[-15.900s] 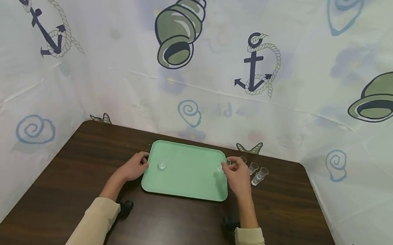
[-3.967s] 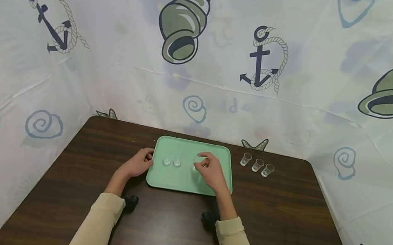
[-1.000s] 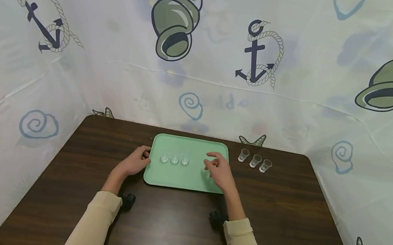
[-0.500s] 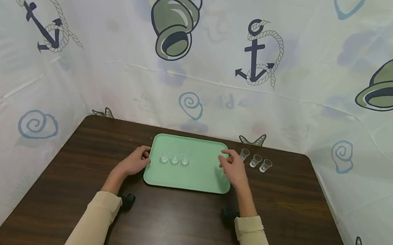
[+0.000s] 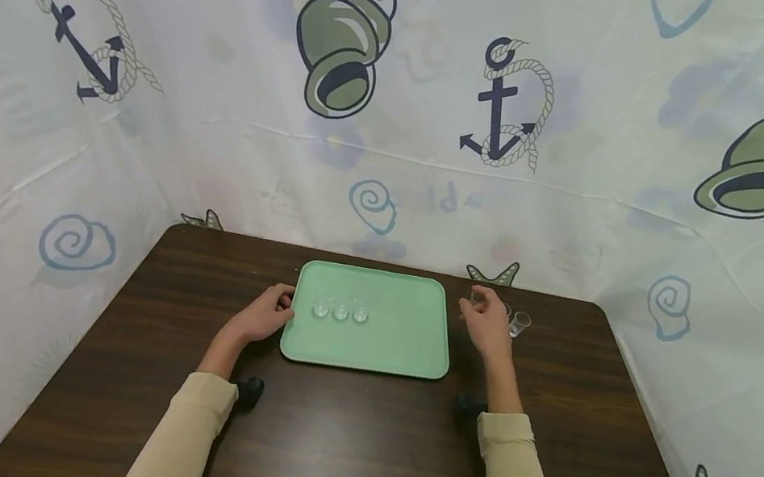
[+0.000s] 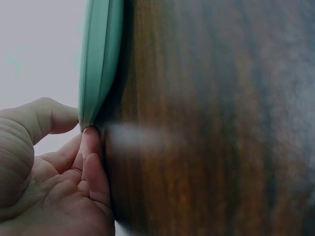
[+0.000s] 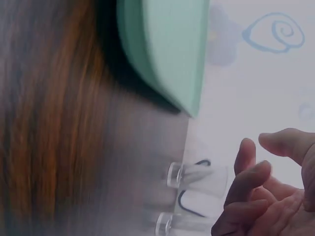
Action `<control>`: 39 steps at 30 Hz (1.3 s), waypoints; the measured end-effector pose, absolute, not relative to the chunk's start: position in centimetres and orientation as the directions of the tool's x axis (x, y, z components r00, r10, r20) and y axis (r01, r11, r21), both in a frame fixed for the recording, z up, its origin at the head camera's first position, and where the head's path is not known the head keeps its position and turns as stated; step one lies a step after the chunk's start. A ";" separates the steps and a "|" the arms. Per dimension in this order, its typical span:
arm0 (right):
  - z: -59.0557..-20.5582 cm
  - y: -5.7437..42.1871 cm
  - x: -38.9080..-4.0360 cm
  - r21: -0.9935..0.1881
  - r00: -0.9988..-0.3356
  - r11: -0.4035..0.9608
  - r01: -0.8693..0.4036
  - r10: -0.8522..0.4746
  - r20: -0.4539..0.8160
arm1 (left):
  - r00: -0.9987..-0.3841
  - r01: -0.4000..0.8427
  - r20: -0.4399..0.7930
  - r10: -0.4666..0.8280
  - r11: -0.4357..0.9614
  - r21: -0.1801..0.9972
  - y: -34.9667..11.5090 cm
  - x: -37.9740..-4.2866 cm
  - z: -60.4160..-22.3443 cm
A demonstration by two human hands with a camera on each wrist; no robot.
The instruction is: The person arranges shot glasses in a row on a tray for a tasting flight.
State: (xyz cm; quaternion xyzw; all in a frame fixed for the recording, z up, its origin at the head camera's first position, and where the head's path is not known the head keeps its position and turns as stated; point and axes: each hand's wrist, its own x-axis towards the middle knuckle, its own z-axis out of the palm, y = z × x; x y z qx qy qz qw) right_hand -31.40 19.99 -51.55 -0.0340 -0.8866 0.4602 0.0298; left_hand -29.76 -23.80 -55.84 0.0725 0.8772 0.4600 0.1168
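A pale green tray [image 5: 403, 347] lies on the dark wooden table. My left hand [image 5: 259, 316] pinches its left rim, thumb on one side and fingers on the other in the left wrist view. Three small clear shot glasses, the middle one [image 5: 341, 312] among them, stand in a row on the tray's left half. My right hand [image 5: 488, 328] is past the tray's right edge, over more shot glasses. In the right wrist view its thumb and index finger are apart, beside a shot glass [image 7: 197, 179]. The rightmost shot glass [image 5: 520, 324] shows fully; the hand partly hides the others.
The brown table [image 5: 324, 442] has its back edge close to a white cloth [image 5: 414, 219] printed with shells and anchors. The same cloth hangs along the left and right sides. A dark wrist device [image 5: 248, 393] sits below the left hand.
A third shot glass has joined the row on the tray. Since then my right hand has moved right, from above the tray to the glasses beyond it. The left hand stays at the rim.
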 end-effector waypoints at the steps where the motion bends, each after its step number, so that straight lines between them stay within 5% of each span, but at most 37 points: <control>1: -51.6 20.2 -31.6 -0.817 -0.996 0.575 0.038 0.087 0.015 | -0.963 0.014 -0.142 0.231 0.567 0.824 -23.8 -29.8 -55.8; 18: -53.0 22.1 -33.1 -0.748 -0.997 0.660 0.072 0.078 -0.028 | -0.965 -0.015 -0.159 0.208 0.564 0.826 -23.6 -29.8 -55.8; 39: -52.8 22.2 -32.8 -0.791 -0.994 0.602 0.108 0.088 -0.068 | -0.963 -0.007 -0.158 0.216 0.570 0.821 -23.4 -29.9 -55.6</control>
